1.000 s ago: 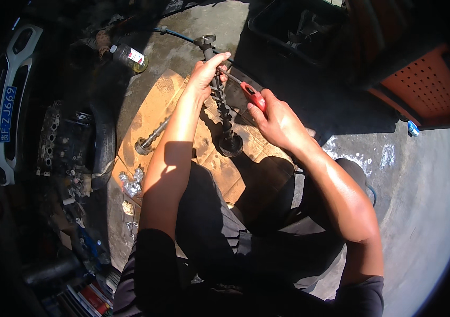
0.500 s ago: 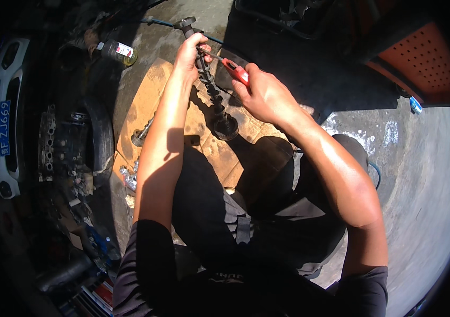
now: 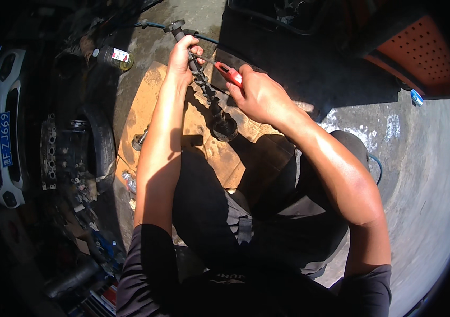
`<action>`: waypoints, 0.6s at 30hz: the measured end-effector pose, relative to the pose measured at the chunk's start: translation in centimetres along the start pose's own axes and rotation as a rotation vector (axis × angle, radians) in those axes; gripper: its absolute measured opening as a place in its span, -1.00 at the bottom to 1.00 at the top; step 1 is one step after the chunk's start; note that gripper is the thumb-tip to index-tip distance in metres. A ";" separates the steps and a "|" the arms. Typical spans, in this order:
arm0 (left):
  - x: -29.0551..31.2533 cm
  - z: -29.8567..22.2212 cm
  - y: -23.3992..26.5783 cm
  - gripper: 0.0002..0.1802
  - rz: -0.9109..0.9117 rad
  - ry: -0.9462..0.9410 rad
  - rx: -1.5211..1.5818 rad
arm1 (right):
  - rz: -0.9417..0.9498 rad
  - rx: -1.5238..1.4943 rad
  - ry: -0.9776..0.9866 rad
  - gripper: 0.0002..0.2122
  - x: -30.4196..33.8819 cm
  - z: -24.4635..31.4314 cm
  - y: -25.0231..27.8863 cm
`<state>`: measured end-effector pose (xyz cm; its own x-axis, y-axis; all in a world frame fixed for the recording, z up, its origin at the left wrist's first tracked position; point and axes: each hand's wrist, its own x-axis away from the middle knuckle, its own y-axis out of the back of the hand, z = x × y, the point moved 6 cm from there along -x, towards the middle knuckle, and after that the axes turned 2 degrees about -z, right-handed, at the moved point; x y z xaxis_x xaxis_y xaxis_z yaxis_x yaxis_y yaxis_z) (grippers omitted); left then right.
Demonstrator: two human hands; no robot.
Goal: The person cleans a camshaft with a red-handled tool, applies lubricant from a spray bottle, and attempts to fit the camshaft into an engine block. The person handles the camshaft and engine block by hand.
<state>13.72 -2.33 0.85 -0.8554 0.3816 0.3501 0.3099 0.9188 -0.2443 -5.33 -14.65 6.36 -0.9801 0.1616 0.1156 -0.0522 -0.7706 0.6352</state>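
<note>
My left hand (image 3: 183, 57) is closed around the upper part of a dark camshaft (image 3: 209, 95), just below its flanged far end. The shaft slants down toward me, and its toothed gear end (image 3: 224, 128) is over the cardboard (image 3: 203, 150). In my right hand (image 3: 259, 92) is a red utility knife (image 3: 229, 73), its thin blade pointing at the shaft beside my left fingers. Whether the tip touches the metal I cannot tell. Another metal shaft part (image 3: 139, 141) lies on the cardboard, partly hidden behind my left forearm.
A bottle of yellowish liquid (image 3: 114, 57) lies at the far left. Further left are a tire (image 3: 100, 140), a cylinder head (image 3: 49, 153) and a car bumper (image 3: 11, 127). An orange perforated panel (image 3: 420, 58) and a blue can (image 3: 416, 98) are at the right. A blue hose (image 3: 153, 24) runs behind the shaft.
The far end of the camshaft and both hands have shifted slightly left, with the knife still at the shaft. The whole view has also moved a little. Both grips look the same.
</note>
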 end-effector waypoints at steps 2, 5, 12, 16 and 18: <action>-0.1 0.0 0.1 -0.83 -0.005 0.003 0.012 | -0.007 0.009 0.003 -0.67 0.0 0.1 0.1; 0.1 -0.1 -0.1 -0.83 -0.024 -0.007 0.020 | -0.024 0.015 0.007 -0.67 -0.1 0.2 0.2; 0.2 -0.3 0.1 -0.84 -0.023 -0.060 0.014 | -0.032 0.003 0.035 -0.68 -0.4 0.5 0.1; 0.1 -0.3 0.2 -0.84 -0.025 -0.067 0.023 | -0.025 -0.011 0.039 -0.69 -0.5 0.7 0.0; 0.3 -0.3 0.0 -0.83 -0.019 -0.062 0.013 | -0.041 -0.004 0.044 -0.70 -0.5 0.7 0.1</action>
<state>13.56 -2.15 1.21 -0.8853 0.3569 0.2982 0.2885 0.9243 -0.2499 -4.75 -14.34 6.89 -0.9846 0.1657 0.0562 -0.0927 -0.7664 0.6356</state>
